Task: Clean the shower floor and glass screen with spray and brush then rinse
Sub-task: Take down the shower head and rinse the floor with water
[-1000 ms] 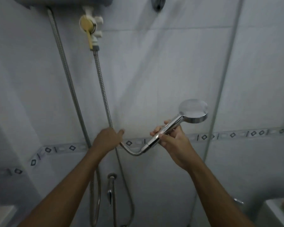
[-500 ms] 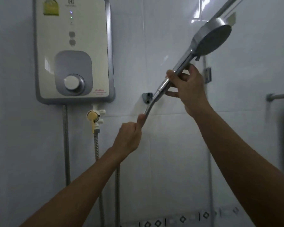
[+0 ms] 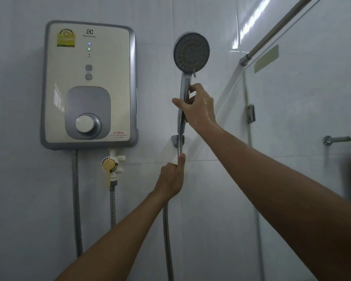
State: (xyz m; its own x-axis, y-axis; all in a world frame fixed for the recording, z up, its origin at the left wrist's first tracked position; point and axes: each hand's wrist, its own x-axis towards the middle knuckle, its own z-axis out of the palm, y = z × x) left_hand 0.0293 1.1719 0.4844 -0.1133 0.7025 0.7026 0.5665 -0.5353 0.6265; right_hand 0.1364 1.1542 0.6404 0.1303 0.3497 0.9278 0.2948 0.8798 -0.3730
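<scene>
A chrome shower head (image 3: 191, 51) stands upright against the white tiled wall, its round spray face turned toward me. My wet right hand (image 3: 199, 106) grips its handle. The handle's lower end sits at the small wall bracket (image 3: 178, 139). Below the bracket, my left hand (image 3: 172, 179) holds the metal hose (image 3: 166, 230), thumb pointing up along it. The glass screen (image 3: 302, 138) stands at the right, under a slanted metal rail (image 3: 276, 27). No water comes from the head.
A white and grey electric water heater (image 3: 88, 84) hangs on the wall at the left, two small lights lit. Under it are a yellow-handled valve (image 3: 109, 164) and two more metal hoses. A towel bar (image 3: 340, 139) sticks out at the far right.
My view rose from the lower wall to the heater. My right hand lifted the shower head from waist height up to the bracket and turned it upright. My left hand followed along the hose.
</scene>
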